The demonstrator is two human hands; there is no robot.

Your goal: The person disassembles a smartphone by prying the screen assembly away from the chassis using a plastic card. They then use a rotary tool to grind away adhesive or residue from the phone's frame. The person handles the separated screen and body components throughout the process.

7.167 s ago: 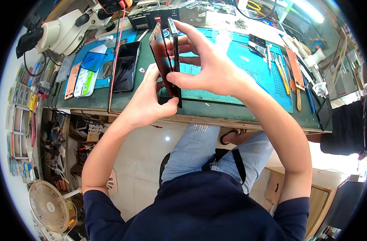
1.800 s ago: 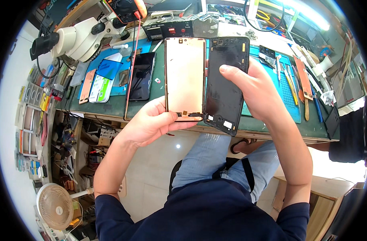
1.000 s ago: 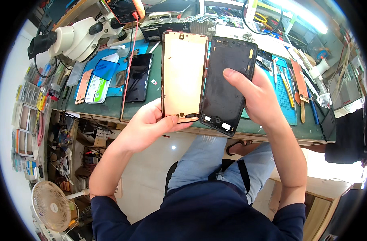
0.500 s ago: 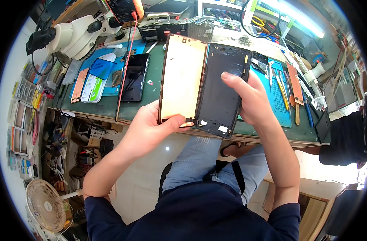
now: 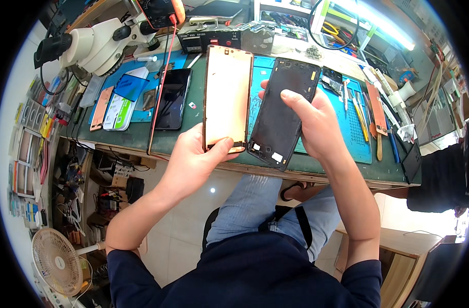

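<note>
My left hand [image 5: 201,158] grips the lower end of a phone screen panel [image 5: 227,97], its thumb across the bottom edge. The panel's copper-coloured back faces me inside a dark border. In my right hand [image 5: 311,118] is a black phone frame [image 5: 281,110], tilted with its top leaning right. My right thumb lies on its face, and fingertips show past its left edge. Two white patches mark the frame's lower end. Both pieces are held up over the bench's near edge, with a narrow gap between them.
A dark phone [image 5: 174,98] lies on the green bench mat [image 5: 196,110], left of the panel. A white microscope [image 5: 93,46] stands at the far left. Tweezers and pens lie on a blue mat [image 5: 358,134] at right. A red cable [image 5: 158,102] hangs over the bench edge. A fan [image 5: 57,262] stands lower left.
The panel and frame have moved apart, opening a gap between them. The panel has shifted slightly left, and the frame has tilted further, its lower end swinging left.
</note>
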